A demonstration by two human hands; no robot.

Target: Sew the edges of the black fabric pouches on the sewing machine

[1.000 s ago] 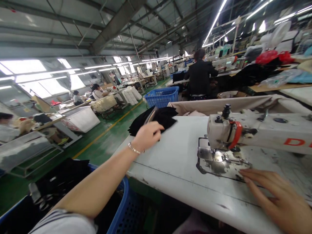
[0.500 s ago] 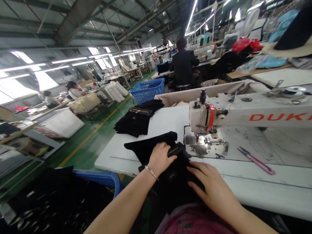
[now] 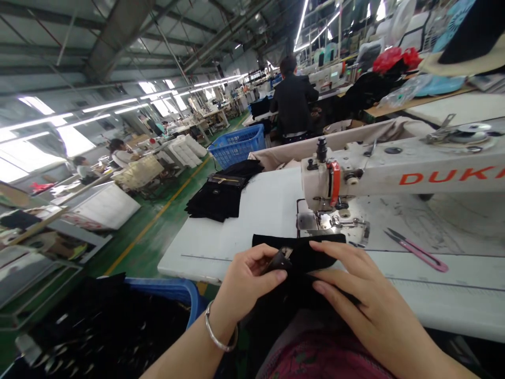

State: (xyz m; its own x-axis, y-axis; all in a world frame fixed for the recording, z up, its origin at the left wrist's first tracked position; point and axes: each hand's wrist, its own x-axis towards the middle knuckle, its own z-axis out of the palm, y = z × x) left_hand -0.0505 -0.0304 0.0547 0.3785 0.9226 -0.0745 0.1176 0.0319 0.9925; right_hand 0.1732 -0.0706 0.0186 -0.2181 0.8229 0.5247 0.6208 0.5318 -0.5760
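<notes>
well, my left hand (image 3: 245,279) pinches the black piece (image 3: 305,258), my right hand (image 3: 365,295) holding it alongside (pink snips (image 3: 418,252) lie right of my fingers).

Black fabric (image 3: 303,257) now farther right

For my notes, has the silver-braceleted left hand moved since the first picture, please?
Yes: judged against the white sewing machine, the left hand came rightward and nearer the person.
</notes>
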